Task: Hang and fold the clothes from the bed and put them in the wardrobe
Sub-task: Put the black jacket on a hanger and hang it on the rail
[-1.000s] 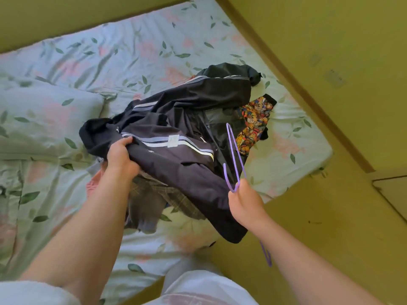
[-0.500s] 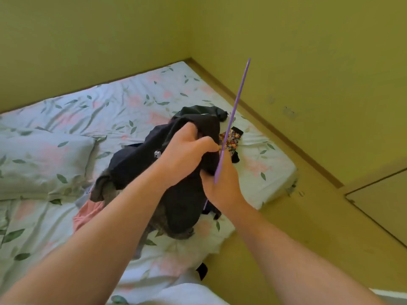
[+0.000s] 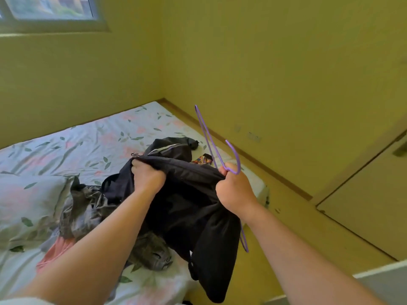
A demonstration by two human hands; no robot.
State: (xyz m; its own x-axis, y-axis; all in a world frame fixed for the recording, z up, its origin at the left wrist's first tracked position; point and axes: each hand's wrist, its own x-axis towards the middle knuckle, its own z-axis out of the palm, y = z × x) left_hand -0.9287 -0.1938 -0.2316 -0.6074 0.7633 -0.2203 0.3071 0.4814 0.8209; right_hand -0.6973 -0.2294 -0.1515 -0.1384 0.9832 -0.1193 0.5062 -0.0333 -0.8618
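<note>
A dark jacket (image 3: 189, 205) hangs stretched between my two hands above the bed (image 3: 88, 137). My left hand (image 3: 147, 176) grips its upper edge on the left. My right hand (image 3: 235, 188) grips the same edge on the right and also holds a purple wire hanger (image 3: 208, 139), whose long side sticks up and whose lower end shows below my wrist. More of the jacket, with pale stripes, lies bunched on the sheet behind. A grey checked garment (image 3: 88, 208), a pink one (image 3: 57, 249) and a colourful patterned piece (image 3: 201, 160) lie on the bed.
A pillow (image 3: 28, 199) in the same leaf-print cover lies at the left. Yellow walls meet in the corner behind the bed, with a window (image 3: 50, 9) at the top left. A cupboard door (image 3: 370, 192) stands at the right, across a strip of floor.
My hands moved apart and pulled the jacket's upper edge taut between them. The hanger tilted from nearly straight up to leaning left. The view tipped upward, so the window now shows.
</note>
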